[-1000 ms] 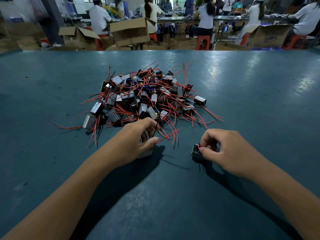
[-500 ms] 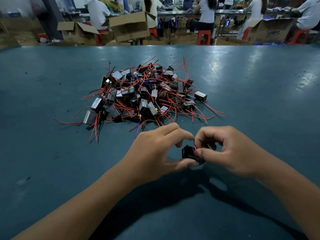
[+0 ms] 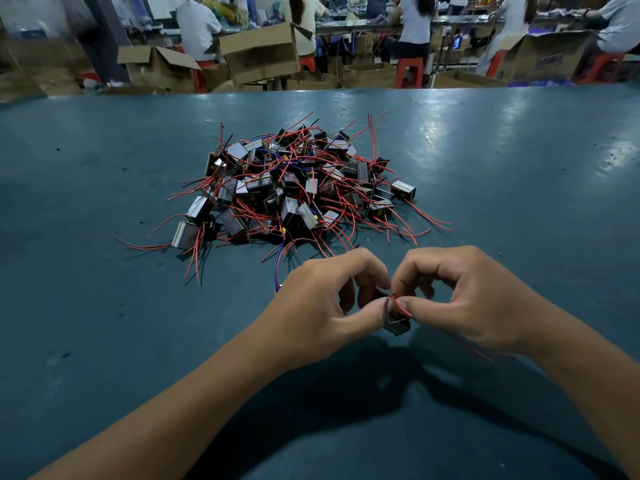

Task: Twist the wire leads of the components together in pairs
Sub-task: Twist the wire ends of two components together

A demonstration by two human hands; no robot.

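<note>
From the head camera: our left hand (image 3: 322,306), which a second ago reached into the pile of components (image 3: 294,188), has come together with our right hand (image 3: 464,299) over the green table (image 3: 104,341); both now pinch one small black component (image 3: 396,323), the right thumb on its red lead (image 3: 401,308). We judge twisting is about to begin. Printing on a cardboard box (image 3: 547,60) behind is too blurred to read.

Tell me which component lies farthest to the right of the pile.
The silver-faced component at the right edge of the pile: it lies slightly apart, and its red leads trail right across the table.
</note>
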